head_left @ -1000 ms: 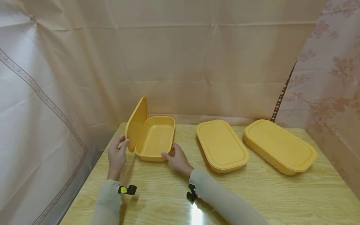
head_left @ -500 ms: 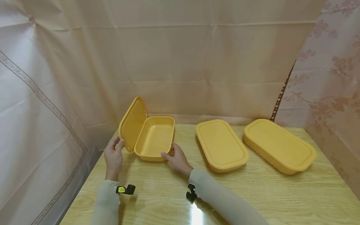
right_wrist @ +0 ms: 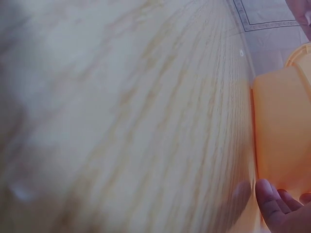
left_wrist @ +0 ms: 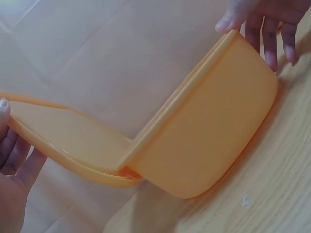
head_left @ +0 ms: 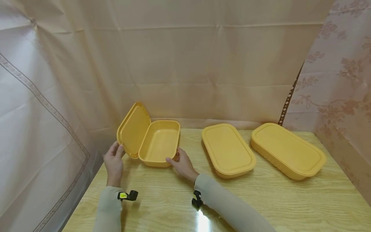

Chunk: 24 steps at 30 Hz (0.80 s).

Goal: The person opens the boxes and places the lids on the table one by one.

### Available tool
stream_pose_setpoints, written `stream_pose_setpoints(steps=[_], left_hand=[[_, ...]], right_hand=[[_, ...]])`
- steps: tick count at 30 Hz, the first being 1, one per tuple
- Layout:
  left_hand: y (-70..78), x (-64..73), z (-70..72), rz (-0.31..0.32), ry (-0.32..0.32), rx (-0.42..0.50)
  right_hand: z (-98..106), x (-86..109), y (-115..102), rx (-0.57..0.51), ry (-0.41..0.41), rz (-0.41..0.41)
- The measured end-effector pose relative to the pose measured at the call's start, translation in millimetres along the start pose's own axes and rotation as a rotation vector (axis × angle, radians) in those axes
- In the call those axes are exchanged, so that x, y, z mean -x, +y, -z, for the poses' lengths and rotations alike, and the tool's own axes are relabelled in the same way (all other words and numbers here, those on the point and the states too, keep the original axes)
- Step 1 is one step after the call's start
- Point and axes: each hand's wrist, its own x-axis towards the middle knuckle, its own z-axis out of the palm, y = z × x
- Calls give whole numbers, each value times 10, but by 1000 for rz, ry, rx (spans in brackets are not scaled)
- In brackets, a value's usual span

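A yellow plastic box (head_left: 160, 141) sits at the back left of the table, its inside bare. Its lid (head_left: 134, 130) leans outward to the left, joined along the box's long left side. Thumb and fingers of my left hand (head_left: 114, 162) pinch the lid's near outer edge. At the near right corner, my right hand (head_left: 183, 164) holds the box, thumb at the rim and fingers against the outer wall. In the left wrist view, the lid (left_wrist: 73, 136) meets the box (left_wrist: 209, 116) just below its rim. The right wrist view shows the box's side wall (right_wrist: 279, 121) beside my fingers.
Two more yellow boxes with their lids on, a middle one (head_left: 229, 149) and a right one (head_left: 287, 149), stand on the wood-grain table (head_left: 162, 199). A beige cloth (head_left: 185, 64) hangs behind the table, with more cloth at both sides.
My left hand has moved left and slightly down, swinging the lid from nearly upright to a wider outward lean. My right hand and the box have stayed in place.
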Motion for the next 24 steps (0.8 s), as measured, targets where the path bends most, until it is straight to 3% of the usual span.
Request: stream_pose_setpoints(steps=[14,19,24], left_hand=[[-162,-42,46,89,21,128],[-217,-40,61,91,30,143],[-259,-34,63,74,30,140]], right_hand=[[-1,-7,-4,1,5,-9],[5,7,-10,-2,-8,-3],[12,22,-8,11,3,61]])
